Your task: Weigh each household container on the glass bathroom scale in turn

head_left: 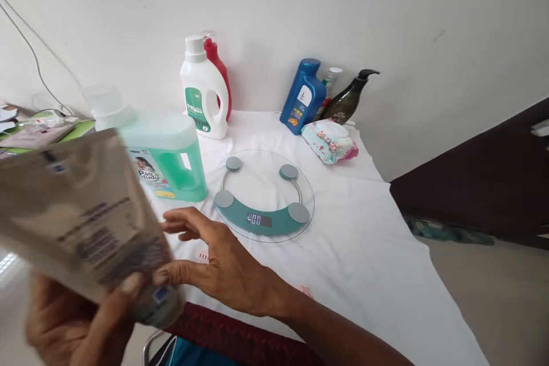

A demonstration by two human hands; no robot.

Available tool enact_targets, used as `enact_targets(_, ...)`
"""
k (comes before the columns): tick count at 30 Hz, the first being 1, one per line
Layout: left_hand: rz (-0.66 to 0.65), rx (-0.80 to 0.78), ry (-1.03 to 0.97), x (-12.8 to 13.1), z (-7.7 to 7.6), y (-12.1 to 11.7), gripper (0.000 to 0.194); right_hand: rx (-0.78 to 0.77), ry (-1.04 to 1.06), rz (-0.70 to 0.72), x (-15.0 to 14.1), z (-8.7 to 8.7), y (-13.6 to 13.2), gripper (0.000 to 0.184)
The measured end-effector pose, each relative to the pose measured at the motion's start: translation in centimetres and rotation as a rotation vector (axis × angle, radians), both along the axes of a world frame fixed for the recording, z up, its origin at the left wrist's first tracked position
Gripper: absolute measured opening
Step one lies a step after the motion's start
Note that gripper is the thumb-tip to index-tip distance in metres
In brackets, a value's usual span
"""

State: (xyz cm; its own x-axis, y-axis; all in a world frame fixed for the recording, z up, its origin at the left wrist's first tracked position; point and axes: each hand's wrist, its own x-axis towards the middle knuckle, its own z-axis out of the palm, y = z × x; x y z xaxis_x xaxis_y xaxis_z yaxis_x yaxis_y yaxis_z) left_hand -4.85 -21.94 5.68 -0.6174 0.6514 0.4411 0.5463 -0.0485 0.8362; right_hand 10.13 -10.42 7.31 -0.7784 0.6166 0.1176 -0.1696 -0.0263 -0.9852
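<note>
Pouch (90, 211) is clasped in the left hand (64, 326); the right hand (229, 266) has fingers (191, 221) loosely parted, thumb (186, 272) perhaps touching it.

The pouch (86, 229) is blurred and cut off at left, and the left hand (71, 329) is partly hidden behind it.

Pale wall (266, 6) right across the back, plain but for a faint smudge (438, 36) to the right, and there hang thin cables (36, 59) down the left! In front stands a white-clothed desk (360, 274), rumpled on top. Over right, a dark brown panel (463, 183) slants above beige floor (480, 274). Light is soft, shadows faint.
</note>
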Motion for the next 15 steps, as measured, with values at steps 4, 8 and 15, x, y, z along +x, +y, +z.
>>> enact_targets(4, -0.237, 0.274, 0.076, 3.2, 0.8, 6.3, 0.033, 0.018, 0.096, -0.149, 3.1, 1.0, 1.8, 0.033)
enact_targets(8, -0.561, 0.223, 0.335, 5.6, 1.6, 12.8, 0.057, 0.134, 0.04, -0.578, 6.9, 0.8, 5.1, 0.031)
enact_targets(15, -0.726, -0.031, 0.273, 4.8, -4.4, 13.8, 0.056, 0.293, -0.121, -0.902, 9.4, -3.8, 12.4, 0.036)
